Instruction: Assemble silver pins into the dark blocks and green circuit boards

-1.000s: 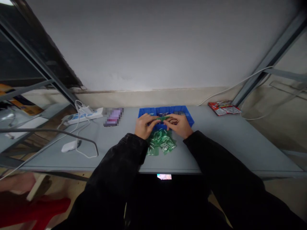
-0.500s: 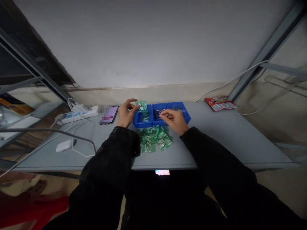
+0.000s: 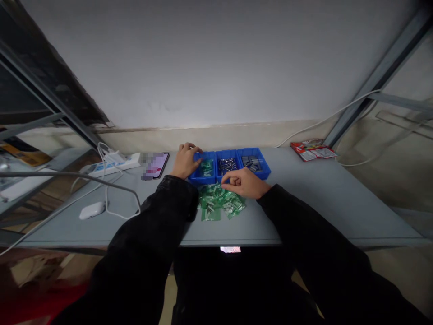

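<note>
My left hand (image 3: 186, 161) rests at the left edge of the left blue bin (image 3: 201, 180), thumb and fingers apart, with nothing seen between them. Inside that bin lie small green plastic bags (image 3: 207, 168). My right hand (image 3: 246, 183) is closed, fingers curled against the thumb, in front of the middle bin and over the far side of a pile of filled green bags (image 3: 211, 211). Whatever its fingertips hold, if anything, is hidden. Small shiny metal pins (image 3: 228, 165) fill the middle bin, and grey cylinder-like pieces (image 3: 252, 163) lie in the right bin.
To the left are a phone (image 3: 155, 166), a white power strip (image 3: 117, 165) with cables, and a white earbud case (image 3: 92, 210). A red packet (image 3: 313, 151) lies at the back right of the grey table (image 3: 321, 198). A wall stands behind.
The green bag that my left hand held up is no longer in it, and its fingers have moved to the bin's edge. My right hand has come back from the middle bin toward the pile.
</note>
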`<state>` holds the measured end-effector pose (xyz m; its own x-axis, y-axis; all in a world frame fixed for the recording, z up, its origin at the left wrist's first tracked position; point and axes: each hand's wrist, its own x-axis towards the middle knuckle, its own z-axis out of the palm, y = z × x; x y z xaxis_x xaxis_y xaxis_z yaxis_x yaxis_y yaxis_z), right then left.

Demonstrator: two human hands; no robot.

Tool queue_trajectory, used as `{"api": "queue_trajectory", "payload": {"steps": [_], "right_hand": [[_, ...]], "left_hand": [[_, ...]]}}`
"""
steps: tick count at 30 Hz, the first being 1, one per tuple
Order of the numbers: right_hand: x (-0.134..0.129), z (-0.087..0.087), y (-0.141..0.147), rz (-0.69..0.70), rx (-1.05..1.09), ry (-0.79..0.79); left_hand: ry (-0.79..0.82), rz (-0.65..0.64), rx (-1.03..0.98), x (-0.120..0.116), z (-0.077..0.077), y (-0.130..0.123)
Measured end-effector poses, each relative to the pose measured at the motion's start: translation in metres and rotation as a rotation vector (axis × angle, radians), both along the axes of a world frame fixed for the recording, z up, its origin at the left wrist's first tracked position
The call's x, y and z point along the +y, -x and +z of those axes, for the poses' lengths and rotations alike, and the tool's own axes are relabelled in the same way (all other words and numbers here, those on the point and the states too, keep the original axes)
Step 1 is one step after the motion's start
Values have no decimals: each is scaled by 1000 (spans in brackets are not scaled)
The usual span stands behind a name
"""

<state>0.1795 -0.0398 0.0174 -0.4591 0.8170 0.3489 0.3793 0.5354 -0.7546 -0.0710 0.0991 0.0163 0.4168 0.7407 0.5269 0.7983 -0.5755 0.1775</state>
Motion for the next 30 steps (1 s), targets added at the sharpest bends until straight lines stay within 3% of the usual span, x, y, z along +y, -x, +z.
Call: {"api": "queue_trajectory", "payload": {"steps": [8,13,17,21,24,30], "right_hand": [[4,10,-14,55,-441,131],[6,5,-10,89,-462,129],[5,3,-13,87,-413,124],[2,13,-25,132,-310,235],[-1,25,-37,185,-111,354],[0,37,-36,-2,327,288]], "left_hand": [[65,-183,20,-79,25,5],[230,-328,63,-130,20,20],[286,-451,137,-150,3,20],[291,-440,142,-157,-5,16],[260,-410,81,-163,4,12],[183,-433,-118,-165,35,-8]]}}
